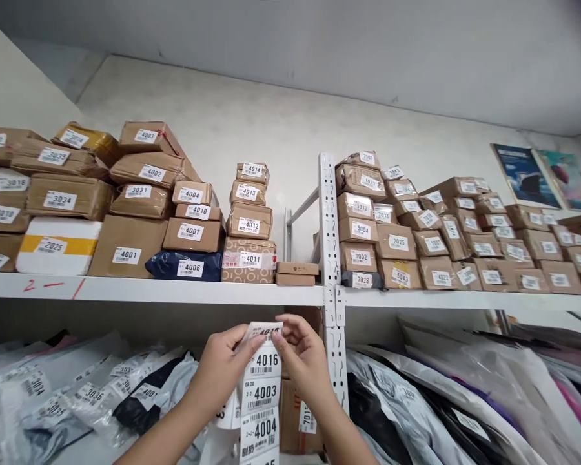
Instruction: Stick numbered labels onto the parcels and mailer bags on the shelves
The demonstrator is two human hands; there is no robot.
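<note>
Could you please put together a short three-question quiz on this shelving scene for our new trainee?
1. True or false: the left grip and the right grip are both on the strip of labels.

2. Multiple choice: which number is printed on the label directly below label 4016 on that strip?
A) 4012
B) 4003
C) 4014

3. Fill in the blank: on the upper shelf, in the stack with parcel 4014 on top, the bottom parcel is numbered ____.

Key: 1. True. 2. B. 3. 4011.
</note>
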